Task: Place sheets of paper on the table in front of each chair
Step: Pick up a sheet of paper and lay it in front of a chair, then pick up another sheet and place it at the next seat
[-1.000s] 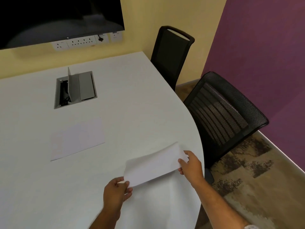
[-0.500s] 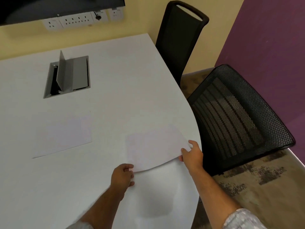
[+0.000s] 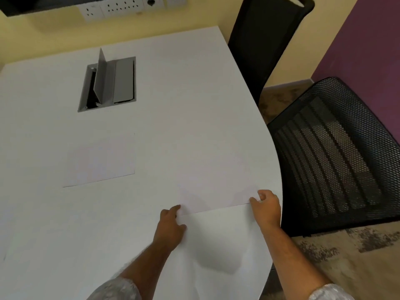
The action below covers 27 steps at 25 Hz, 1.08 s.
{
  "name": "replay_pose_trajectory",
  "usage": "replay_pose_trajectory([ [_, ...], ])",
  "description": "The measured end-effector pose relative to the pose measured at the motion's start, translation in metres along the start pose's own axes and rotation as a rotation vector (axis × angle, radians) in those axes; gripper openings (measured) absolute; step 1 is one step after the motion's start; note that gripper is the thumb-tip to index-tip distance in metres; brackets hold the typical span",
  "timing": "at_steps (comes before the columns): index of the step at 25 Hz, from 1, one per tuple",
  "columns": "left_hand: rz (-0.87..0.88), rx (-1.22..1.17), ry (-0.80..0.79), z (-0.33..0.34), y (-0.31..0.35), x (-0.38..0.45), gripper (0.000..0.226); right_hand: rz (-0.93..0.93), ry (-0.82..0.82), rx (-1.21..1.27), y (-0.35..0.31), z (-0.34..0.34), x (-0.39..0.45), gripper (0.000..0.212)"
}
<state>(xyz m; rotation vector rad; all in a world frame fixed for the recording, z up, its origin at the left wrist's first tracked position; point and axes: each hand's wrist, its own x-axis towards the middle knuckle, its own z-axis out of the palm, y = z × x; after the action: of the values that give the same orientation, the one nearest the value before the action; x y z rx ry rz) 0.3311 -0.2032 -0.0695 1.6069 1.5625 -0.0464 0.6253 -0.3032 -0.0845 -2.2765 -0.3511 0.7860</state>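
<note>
- Both hands pinch the near corners of a paper sheet (image 3: 216,191) flat on the white bench (image 3: 173,105): left hand (image 3: 171,226), right hand (image 3: 267,207).
- Mesh chair (image 3: 333,161) just beside.

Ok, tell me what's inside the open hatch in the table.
The hatch has one grey flap standing upright and another grey flap lying closed. Left of the upright flap is a dark recess; anything in it is too dark to make out.

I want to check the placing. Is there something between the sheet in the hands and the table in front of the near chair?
Nothing visible. The sheet lies nearly flat on the bare table, beside the near chair. The left hand and right hand hold its near corners.
</note>
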Motion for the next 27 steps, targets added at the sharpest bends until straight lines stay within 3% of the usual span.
replay_pose_trajectory([
  [3, -0.025, -0.02, 0.047, -0.012, -0.011, -0.005, 0.068, 0.007, 0.036, 0.042, -0.003, 0.005, -0.017, 0.029],
  [6, -0.039, -0.072, 0.072, -0.024, -0.037, -0.022, 0.069, -0.129, 0.025, 0.071, -0.014, 0.031, -0.046, 0.024],
  [14, -0.127, -0.329, 0.308, -0.055, -0.13, -0.099, 0.063, -0.35, -0.286, 0.029, -0.054, 0.117, -0.131, 0.028],
  [21, -0.123, -0.571, 0.445, -0.106, -0.149, -0.131, 0.048, -0.344, -0.404, 0.042, -0.106, 0.131, -0.18, 0.02],
  [27, -0.055, -0.774, 0.479, -0.132, -0.159, -0.17, 0.036, -0.37, -0.429, 0.008, -0.107, 0.121, -0.254, 0.018],
])
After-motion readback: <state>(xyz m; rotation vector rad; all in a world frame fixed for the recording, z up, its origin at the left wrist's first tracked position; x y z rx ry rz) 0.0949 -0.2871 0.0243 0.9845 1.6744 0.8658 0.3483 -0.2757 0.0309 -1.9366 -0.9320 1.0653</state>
